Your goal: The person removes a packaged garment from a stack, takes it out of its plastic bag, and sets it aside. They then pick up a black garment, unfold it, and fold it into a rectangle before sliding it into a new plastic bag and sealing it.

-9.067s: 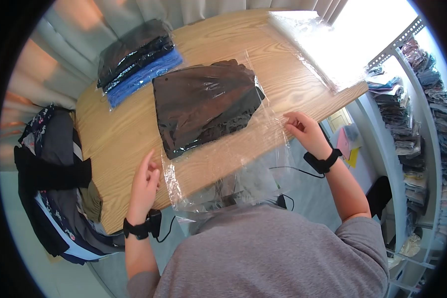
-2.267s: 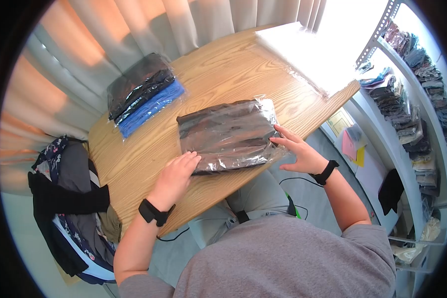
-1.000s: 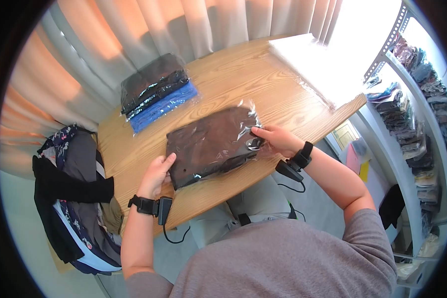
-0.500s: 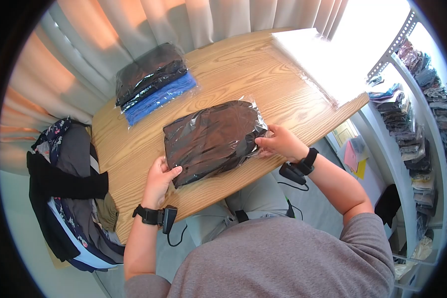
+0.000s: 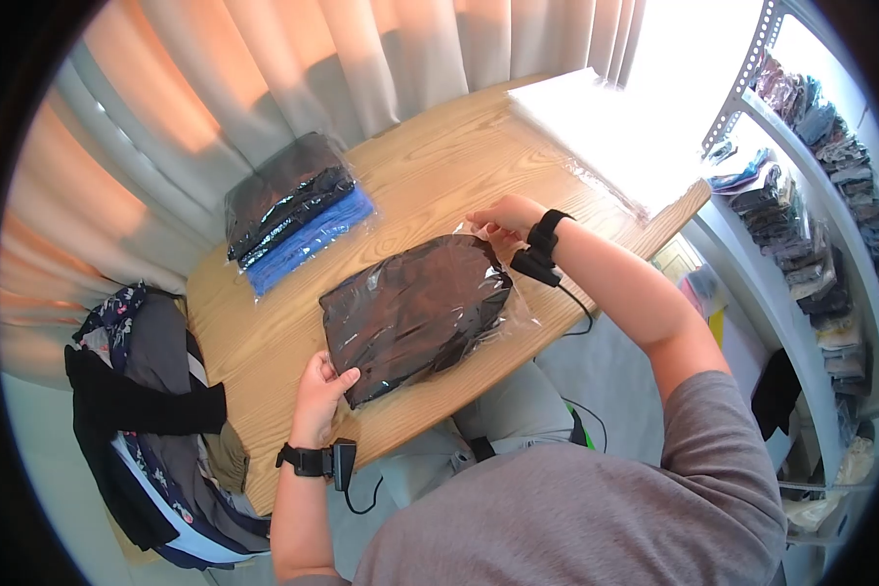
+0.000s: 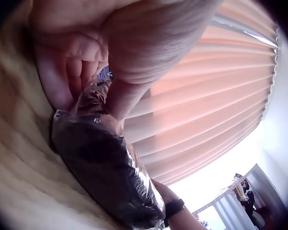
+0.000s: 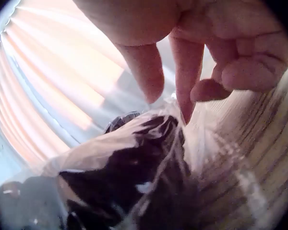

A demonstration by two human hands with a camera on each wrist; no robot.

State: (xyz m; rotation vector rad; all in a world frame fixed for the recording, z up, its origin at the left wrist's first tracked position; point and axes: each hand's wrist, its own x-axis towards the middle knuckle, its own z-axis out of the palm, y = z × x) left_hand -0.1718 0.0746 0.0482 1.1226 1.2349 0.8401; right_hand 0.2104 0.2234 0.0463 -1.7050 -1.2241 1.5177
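Note:
A folded dark garment in a clear plastic bag (image 5: 415,313) lies on the wooden table in front of the person. My left hand (image 5: 322,391) grips its near left corner, thumb on top and fingers beneath. In the left wrist view, that left hand (image 6: 86,72) has the bag's end between thumb and fingers. At the far right corner is my right hand (image 5: 508,223). From the right wrist, the thumb (image 7: 146,76) and index finger (image 7: 187,72) stand apart on either side of the raised plastic corner, other fingers bent. Loose clear film (image 5: 520,311) sticks out along the bag's right side.
Bagged dark and blue garments (image 5: 298,215) are stacked at the back left. Clear plastic bags (image 5: 606,137) lie at the back right, glaring in the light. Clothes (image 5: 151,391) hang beyond the table's left edge. Shelves of bagged clothing (image 5: 791,220) stand on the right.
Earlier the garment lay flat with film spread toward the person; now the bag wraps it compactly. My right hand has moved from the right side to the far corner; my left keeps its corner.

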